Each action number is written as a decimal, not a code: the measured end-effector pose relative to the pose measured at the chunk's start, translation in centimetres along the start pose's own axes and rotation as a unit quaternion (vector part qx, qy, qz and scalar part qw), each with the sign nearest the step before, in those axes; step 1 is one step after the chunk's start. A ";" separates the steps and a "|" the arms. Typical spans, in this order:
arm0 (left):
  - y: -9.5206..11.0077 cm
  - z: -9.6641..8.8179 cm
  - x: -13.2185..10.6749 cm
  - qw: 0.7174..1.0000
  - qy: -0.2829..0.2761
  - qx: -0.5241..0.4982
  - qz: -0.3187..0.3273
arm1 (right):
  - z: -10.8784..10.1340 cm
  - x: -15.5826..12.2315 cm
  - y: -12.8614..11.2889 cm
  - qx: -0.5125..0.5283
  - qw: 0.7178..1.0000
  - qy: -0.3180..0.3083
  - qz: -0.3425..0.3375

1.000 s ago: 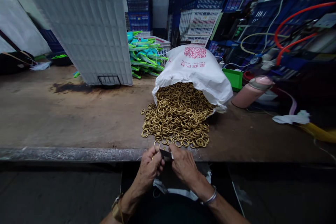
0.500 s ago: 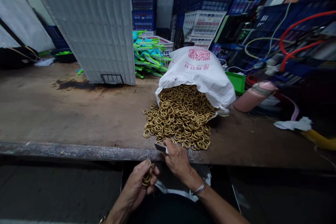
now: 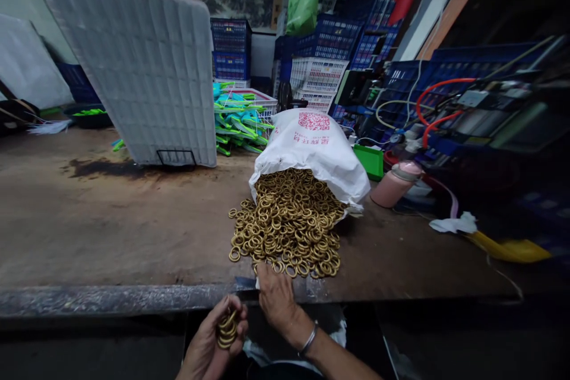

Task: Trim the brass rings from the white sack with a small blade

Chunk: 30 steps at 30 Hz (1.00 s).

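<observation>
My left hand (image 3: pixel 218 332), below the table's front edge, has its fingers curled round several gold-coloured metal rings (image 3: pixel 227 330). In my right hand (image 3: pixel 276 297) is a small knife (image 3: pixel 244 284) with a dark, blurred blade; a bit of white shows at the fingers, and the rest of its handle is hidden. That hand is at the table edge, by the front of a heap of loose gold rings (image 3: pixel 287 231). The heap spills out of the open mouth of a white sack (image 3: pixel 307 145) with red print, lying on its side.
A tall whitish padded panel (image 3: pixel 146 71) stands on the wooden table (image 3: pixel 111 231) at left. Behind are green and blue plastic pieces (image 3: pixel 240 122) and stacked crates (image 3: pixel 318 74). Right of the sack are a green tray (image 3: pixel 369 161), a pink bottle (image 3: pixel 395 184) and red hoses (image 3: pixel 427 101).
The view has tipped up, so the scene sits lower and further left. My left hand has turned, showing more of its rings. My right hand still has the knife by the heap's front.
</observation>
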State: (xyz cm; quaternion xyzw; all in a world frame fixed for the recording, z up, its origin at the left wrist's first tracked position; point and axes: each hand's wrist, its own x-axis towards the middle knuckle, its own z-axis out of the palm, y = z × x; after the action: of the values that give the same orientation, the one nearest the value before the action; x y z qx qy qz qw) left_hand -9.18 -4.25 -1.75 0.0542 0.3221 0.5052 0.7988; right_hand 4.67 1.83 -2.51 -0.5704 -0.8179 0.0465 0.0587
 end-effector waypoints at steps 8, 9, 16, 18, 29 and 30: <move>0.7 0.1 1.0 0.999 0.045 0.008 0.017 | -0.2 0.4 0.9 0.080 0.997 -0.007 0.014; 0.9 0.2 1.1 0.999 0.046 0.012 0.021 | -0.4 0.6 1.3 0.117 0.993 -0.010 0.024; 1.5 2.5 2.4 0.997 0.024 0.062 0.029 | -2.7 1.8 4.4 0.508 0.853 -0.051 0.106; 1.3 3.5 2.9 0.995 0.028 0.088 0.030 | -3.3 1.6 4.9 0.602 0.780 -0.104 0.133; -0.5 5.9 4.9 0.973 0.038 0.209 0.091 | -5.6 0.2 6.1 0.661 0.720 -0.196 0.082; -0.6 5.9 5.0 0.970 0.037 0.219 0.096 | -5.6 0.2 6.2 0.649 0.731 -0.198 0.076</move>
State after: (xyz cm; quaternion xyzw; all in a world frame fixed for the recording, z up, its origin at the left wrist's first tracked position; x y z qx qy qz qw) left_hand -3.98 1.09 0.38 0.2397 0.4480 0.4979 0.7028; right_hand 11.21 4.20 2.16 -0.4317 -0.5356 0.6822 0.2477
